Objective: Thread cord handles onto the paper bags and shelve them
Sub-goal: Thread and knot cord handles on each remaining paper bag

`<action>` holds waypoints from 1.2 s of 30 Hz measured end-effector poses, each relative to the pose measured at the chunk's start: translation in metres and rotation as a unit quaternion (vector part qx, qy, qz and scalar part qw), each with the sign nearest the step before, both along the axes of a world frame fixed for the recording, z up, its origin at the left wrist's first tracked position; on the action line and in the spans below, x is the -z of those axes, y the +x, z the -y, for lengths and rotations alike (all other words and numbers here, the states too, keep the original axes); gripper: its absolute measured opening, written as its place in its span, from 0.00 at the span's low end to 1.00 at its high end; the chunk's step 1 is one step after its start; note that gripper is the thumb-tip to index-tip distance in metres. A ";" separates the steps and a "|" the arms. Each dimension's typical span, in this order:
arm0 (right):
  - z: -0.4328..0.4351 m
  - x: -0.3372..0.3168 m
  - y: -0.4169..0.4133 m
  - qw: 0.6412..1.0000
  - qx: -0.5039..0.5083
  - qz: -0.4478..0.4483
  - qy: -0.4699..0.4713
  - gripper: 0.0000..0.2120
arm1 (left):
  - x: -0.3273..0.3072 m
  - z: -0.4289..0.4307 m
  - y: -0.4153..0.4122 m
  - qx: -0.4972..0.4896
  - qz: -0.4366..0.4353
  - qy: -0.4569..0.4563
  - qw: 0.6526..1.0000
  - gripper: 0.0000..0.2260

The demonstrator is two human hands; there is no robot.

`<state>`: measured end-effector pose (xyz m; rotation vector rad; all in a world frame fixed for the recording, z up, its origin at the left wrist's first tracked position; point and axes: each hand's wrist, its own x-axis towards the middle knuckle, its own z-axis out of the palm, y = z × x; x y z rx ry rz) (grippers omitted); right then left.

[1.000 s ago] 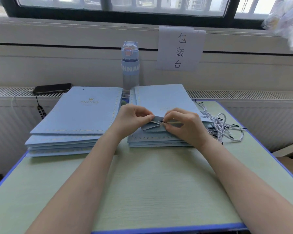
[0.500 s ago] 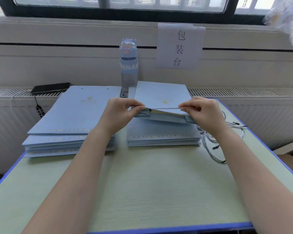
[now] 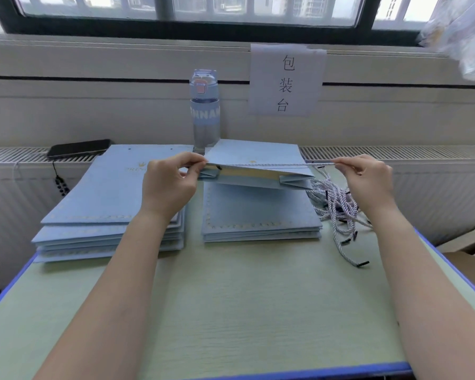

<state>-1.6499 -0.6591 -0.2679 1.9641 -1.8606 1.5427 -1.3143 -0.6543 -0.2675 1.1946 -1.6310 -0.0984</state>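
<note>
Head view — cord (image 3: pixel 272 164) taut between hands' grips (image 3: pixel 167 185) (image 3: pixel 368 179).

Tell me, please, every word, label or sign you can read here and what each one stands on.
"包装台": on the paper sign on the wall below the window.
"NNAM": on the band of the water bottle; the rest wraps out of sight.
"PRIN": blurred gold print on the top bag of the left stack; the left hand covers the rest.
</note>
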 end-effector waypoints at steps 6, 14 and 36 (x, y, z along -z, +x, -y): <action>-0.005 -0.004 -0.016 0.995 0.102 0.002 0.018 0.10 | -0.001 -0.002 0.005 -0.004 0.024 -0.032 0.999 0.07; -0.006 -0.009 0.012 0.994 0.002 0.025 0.104 0.12 | 0.001 -0.013 -0.017 0.026 0.137 -0.083 0.987 0.13; -0.012 0.012 0.063 0.935 -0.233 -0.153 0.218 0.10 | 0.036 -0.010 -0.064 0.158 0.305 0.009 0.939 0.12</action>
